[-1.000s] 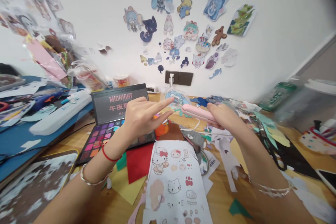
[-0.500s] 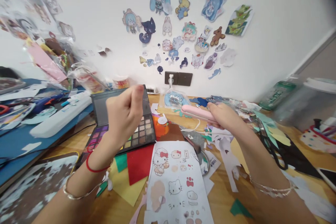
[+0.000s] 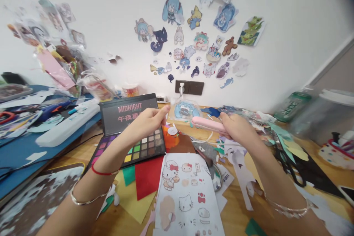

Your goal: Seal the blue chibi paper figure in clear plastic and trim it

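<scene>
Pink and rod-like, a slim tool [image 3: 208,124] points left from my right hand [image 3: 238,129], whose fingers are wrapped round its end. My left hand [image 3: 152,120] hangs over the open makeup palette [image 3: 148,147], thumb and fingers pinched together; whatever they hold, if anything, is too small to name. Below and between the hands lies a white sheet with cat-face drawings [image 3: 185,195]. Behind the pink tool is a clear pack with a blue-haired figure [image 3: 184,110].
Red paper [image 3: 148,177] and yellow paper [image 3: 135,202] lie left of the sheet. Black scissors [image 3: 287,162] and a green can [image 3: 294,106] are at the right. A white power strip [image 3: 69,121] lies on the left; paper scraps surround the hands.
My left hand has turned from an upright fist to a pinch reaching right, uncovering the palette's lid lettering. The right hand still holds the pink tool. The view has tilted slightly upward.
</scene>
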Demonstrator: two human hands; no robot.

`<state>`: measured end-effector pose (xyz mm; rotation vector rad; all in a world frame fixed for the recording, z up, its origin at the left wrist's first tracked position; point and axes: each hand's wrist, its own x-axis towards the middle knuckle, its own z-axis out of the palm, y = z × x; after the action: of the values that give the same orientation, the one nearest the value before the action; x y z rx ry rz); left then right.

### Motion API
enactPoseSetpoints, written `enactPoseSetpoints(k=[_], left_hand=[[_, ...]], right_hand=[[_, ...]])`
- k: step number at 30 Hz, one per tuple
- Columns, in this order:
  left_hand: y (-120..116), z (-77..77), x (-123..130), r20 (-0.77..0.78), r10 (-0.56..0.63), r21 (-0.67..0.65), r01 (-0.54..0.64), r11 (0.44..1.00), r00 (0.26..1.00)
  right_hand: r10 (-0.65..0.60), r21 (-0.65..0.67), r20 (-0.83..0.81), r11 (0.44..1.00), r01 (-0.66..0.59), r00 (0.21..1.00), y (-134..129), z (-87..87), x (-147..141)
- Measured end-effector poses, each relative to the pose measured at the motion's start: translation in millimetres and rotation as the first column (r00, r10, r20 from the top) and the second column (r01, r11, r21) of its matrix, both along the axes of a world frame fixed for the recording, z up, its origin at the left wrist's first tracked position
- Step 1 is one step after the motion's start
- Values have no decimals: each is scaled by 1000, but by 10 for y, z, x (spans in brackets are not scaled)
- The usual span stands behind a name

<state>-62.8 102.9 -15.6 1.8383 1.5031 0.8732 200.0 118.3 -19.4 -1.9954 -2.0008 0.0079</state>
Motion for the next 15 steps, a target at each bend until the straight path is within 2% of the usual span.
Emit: enactPoseSetpoints(k=[3, 8, 9, 11, 13, 15], left_hand=[[-12, 8, 36, -215, -2, 129, 30, 991, 977], [-193, 67, 143, -457, 259, 355, -92, 930, 851], [-238, 68, 175, -503, 279, 403, -63, 913, 818], [-301, 37, 252, -582, 239, 488, 99, 867, 777], [-312, -43, 337, -655, 190, 572, 315, 758, 732], [-270, -150, 408, -685, 211, 656, 464, 595, 697]], right_hand=[[-44, -78, 51, 996, 48, 998, -41, 47, -69], [-57, -108, 156, 991, 75, 986, -137, 142, -227], [-56, -114, 177, 990, 77, 983, -148, 146, -250], [-50, -128, 213, 989, 79, 976, -154, 135, -278], [-30, -147, 234, 987, 66, 972, -144, 108, -278], [12, -166, 246, 986, 30, 969, -128, 82, -259]])
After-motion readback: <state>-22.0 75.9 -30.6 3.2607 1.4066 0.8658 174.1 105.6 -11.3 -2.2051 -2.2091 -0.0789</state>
